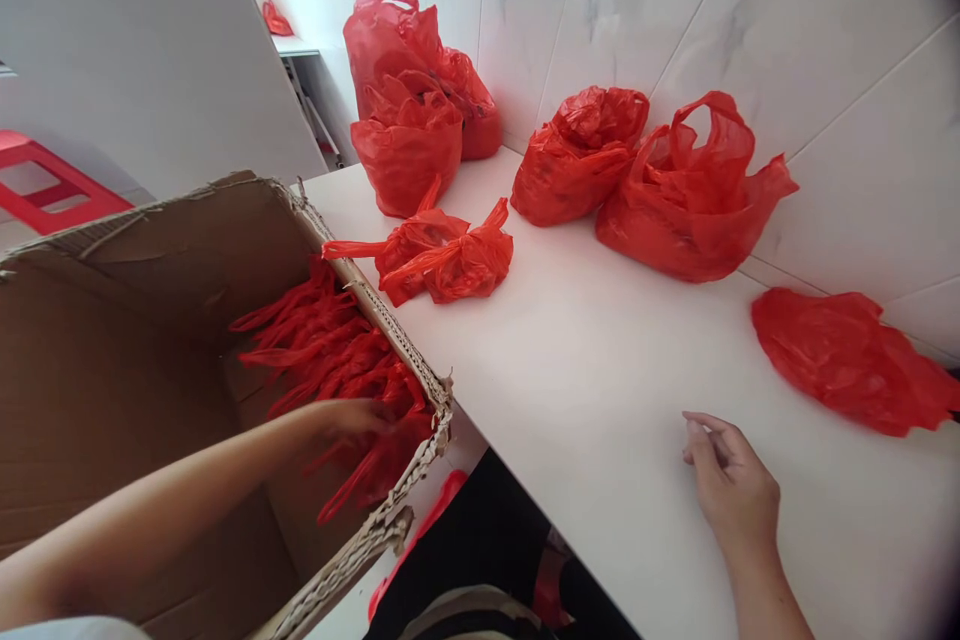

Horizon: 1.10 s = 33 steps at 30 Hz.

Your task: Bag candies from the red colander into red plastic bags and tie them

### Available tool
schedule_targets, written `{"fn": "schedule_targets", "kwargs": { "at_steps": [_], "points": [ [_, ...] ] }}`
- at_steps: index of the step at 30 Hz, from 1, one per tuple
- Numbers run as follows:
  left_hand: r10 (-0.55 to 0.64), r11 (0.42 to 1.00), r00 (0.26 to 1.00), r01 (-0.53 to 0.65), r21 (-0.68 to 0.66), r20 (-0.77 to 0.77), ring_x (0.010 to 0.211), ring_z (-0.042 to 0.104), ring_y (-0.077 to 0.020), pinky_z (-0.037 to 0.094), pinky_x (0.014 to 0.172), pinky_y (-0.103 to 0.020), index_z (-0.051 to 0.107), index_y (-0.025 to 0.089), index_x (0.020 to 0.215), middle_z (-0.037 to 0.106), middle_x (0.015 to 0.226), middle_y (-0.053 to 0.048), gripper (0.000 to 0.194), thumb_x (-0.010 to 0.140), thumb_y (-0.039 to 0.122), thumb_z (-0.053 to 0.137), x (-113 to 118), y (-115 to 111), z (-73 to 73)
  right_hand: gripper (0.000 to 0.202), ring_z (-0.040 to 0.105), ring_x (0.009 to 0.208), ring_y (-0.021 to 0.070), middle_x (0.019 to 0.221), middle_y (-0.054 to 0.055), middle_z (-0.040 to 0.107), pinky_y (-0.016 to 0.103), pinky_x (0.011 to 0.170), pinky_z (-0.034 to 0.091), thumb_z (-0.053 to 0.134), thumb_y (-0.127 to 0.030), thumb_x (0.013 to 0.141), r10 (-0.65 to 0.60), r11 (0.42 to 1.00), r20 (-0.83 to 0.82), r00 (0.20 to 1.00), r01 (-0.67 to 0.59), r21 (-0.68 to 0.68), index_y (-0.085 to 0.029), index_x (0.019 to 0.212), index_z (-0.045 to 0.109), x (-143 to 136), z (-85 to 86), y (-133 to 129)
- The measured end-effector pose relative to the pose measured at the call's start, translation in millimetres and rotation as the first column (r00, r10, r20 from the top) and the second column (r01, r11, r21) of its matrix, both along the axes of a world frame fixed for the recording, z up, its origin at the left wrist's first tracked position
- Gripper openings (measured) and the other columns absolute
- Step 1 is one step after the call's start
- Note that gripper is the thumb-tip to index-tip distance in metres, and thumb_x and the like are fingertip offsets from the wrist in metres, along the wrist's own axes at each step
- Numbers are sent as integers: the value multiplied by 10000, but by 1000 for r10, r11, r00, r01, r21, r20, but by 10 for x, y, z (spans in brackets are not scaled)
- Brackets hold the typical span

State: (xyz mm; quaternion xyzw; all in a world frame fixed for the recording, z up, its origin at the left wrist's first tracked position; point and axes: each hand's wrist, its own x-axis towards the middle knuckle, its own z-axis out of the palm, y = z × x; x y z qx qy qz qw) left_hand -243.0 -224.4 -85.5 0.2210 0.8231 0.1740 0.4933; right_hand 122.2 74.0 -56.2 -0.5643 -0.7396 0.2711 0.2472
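Observation:
Inside an open cardboard box (150,340) at the left, my left hand (356,418) reaches among knotted red plastic bags (330,345) lined up along the wall nearest the table. It touches a bag at the near end of the row. Its fingertips are lost in the red film, so their grip does not show. Above the white table (585,370), my right hand (731,480) is loosely closed, thumb close to the index finger, with nothing in it. Two tied red bags (450,255) sit by the box's rim, one strap overhanging it.
Fuller red bags stand against the tiled wall: a group at the back left (409,145), a bulky bag (577,160) and one with raised handles (690,210). A flattened red bag (847,355) lies at the right. A red stool (60,185) stands beyond the box.

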Motion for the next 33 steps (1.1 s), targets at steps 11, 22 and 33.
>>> {"fn": "schedule_targets", "kwargs": {
  "at_steps": [11, 22, 33],
  "points": [
    [219, 938, 525, 119, 326, -823, 1052, 595, -211, 416, 944, -328, 597, 224, 1198, 656, 1198, -41, 437, 916, 518, 439, -921, 983, 1628, 369, 607, 690, 180, 673, -14, 610, 281, 680, 442, 511, -533, 837, 29, 999, 29, 999, -29, 17, -257, 1017, 676, 15, -60, 41],
    [85, 849, 763, 281, 447, -641, 712, 641, -191, 473, 639, -305, 678, 169, 864, 669, 768, -32, 376, 835, 526, 565, -644, 1515, 1643, 414, 605, 668, 184, 650, -2, 614, 274, 633, 440, 493, -549, 846, 30, 999, -36, 999, -29, 37, -224, 1019, 682, 2, -13, -16],
    [534, 791, 839, -452, 412, -105, 928, 680, -279, 572, 820, -440, 638, 197, 1195, 747, 953, -26, 738, 578, 559, 819, -1550, -782, 2034, 455, 661, 763, 228, 733, 14, 664, 334, 726, 467, 499, -581, 788, -7, 999, 54, 999, 9, -36, -252, 1044, 681, 46, -40, 62]
  ]
}}
